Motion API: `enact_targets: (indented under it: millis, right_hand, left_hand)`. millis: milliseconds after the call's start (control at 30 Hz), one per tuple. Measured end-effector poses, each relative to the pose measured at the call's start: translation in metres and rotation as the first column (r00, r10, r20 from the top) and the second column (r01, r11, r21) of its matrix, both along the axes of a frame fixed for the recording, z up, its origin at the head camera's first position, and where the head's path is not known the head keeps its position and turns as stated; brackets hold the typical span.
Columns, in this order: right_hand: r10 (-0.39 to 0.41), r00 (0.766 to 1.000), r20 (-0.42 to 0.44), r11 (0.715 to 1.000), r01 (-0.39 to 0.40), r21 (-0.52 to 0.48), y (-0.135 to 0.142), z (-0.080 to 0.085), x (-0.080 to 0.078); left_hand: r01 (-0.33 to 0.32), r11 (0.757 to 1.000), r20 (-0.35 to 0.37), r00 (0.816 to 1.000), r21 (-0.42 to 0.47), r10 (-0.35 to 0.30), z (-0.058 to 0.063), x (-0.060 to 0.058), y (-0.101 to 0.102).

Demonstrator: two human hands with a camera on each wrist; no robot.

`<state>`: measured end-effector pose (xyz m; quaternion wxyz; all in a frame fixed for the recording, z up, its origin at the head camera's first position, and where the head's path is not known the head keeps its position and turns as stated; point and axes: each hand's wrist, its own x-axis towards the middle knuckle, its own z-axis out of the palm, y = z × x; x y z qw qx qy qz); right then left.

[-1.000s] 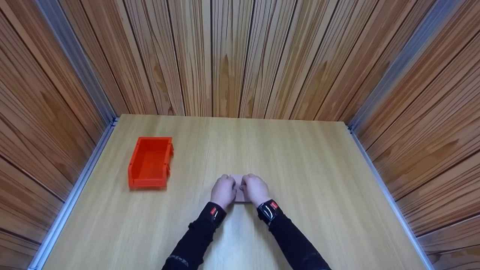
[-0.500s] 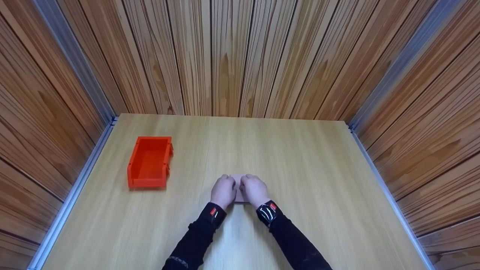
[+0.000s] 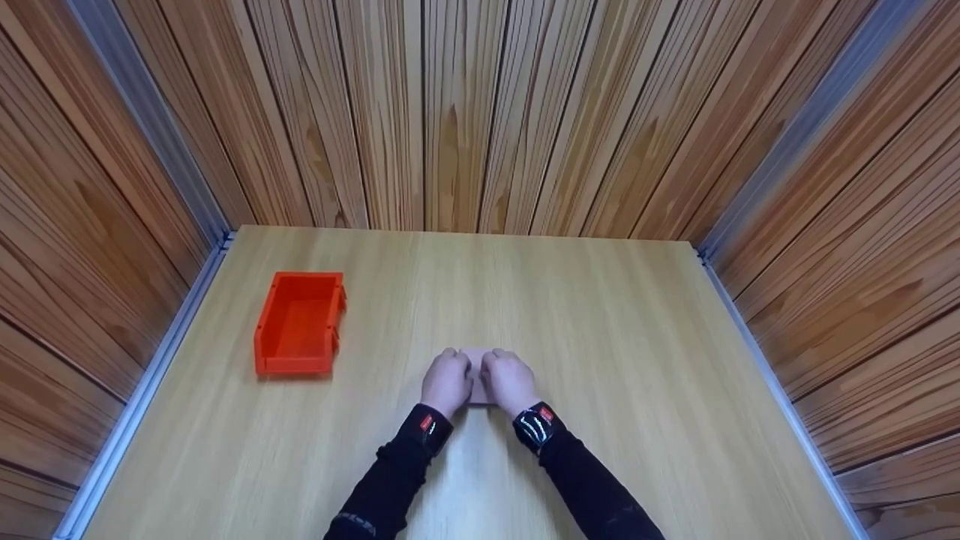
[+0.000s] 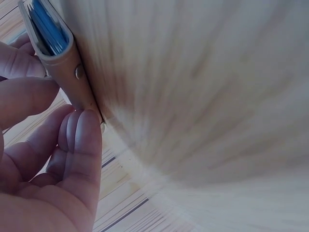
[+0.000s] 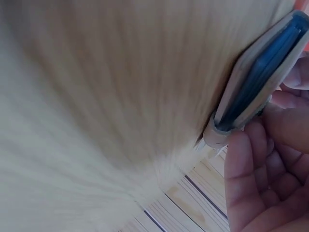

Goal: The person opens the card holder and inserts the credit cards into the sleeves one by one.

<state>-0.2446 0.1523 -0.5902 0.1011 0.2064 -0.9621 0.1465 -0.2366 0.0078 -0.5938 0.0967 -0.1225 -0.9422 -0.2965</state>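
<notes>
A small pinkish-tan card holder (image 3: 478, 379) lies on the table between both hands. In the left wrist view the card holder (image 4: 72, 79) shows a rounded edge, a metal stud and blue leaves inside. From the other side, the right wrist view shows its blue leaves (image 5: 260, 72) between two covers. My left hand (image 3: 447, 381) holds its left side, curled fingers (image 4: 87, 130) touching the case, thumb and forefinger close to the cover. My right hand (image 3: 511, 381) grips the right side with curled fingers (image 5: 240, 159). The hands hide much of the top cover.
An orange plastic bin (image 3: 301, 322) stands on the left of the light wooden tabletop (image 3: 592, 315). Wood-plank walls (image 3: 465, 112) with metal corner rails enclose the table at the back and both sides.
Both hands stay at the card holder in almost the same pose. The right hand and wrist have shifted very slightly left.
</notes>
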Motion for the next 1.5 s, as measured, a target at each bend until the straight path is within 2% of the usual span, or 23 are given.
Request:
enact_targets:
  millis: [333, 567, 800, 1033, 1233, 1500]
  right_hand:
    - [-0.029, 0.998, 0.054, 0.996, 0.033, -0.077, 0.004, -0.001, 0.004]
    - [-0.015, 1.0, 0.025, 0.997, 0.016, -0.072, 0.005, 0.003, 0.004]
    - [-0.007, 1.0, 0.03, 0.996, 0.01, -0.086, 0.006, 0.005, 0.002]
    - [-0.006, 0.999, 0.042, 0.993, 0.011, -0.118, 0.013, 0.008, 0.005]
    - [-0.046, 0.999, -0.002, 0.99, 0.045, -0.137, 0.023, 0.015, 0.006]
    - [-0.101, 0.995, 0.007, 0.977, 0.101, -0.189, 0.038, 0.019, 0.011]
  left_hand:
    - [0.001, 1.0, 0.006, 1.0, 0.003, -0.001, 0.0, 0.005, 0.001]
    - [-0.006, 1.0, -0.007, 1.0, 0.008, 0.007, 0.002, 0.004, 0.002]
    - [-0.006, 1.0, 0.007, 1.0, 0.003, 0.006, 0.002, 0.002, 0.003]
    - [0.002, 1.0, -0.014, 1.0, 0.004, -0.002, 0.001, 0.003, 0.003]
    - [-0.015, 0.999, -0.031, 0.999, 0.029, 0.016, 0.008, 0.002, -0.002]
    - [-0.036, 0.996, -0.049, 0.998, 0.087, 0.04, 0.017, 0.007, -0.01]
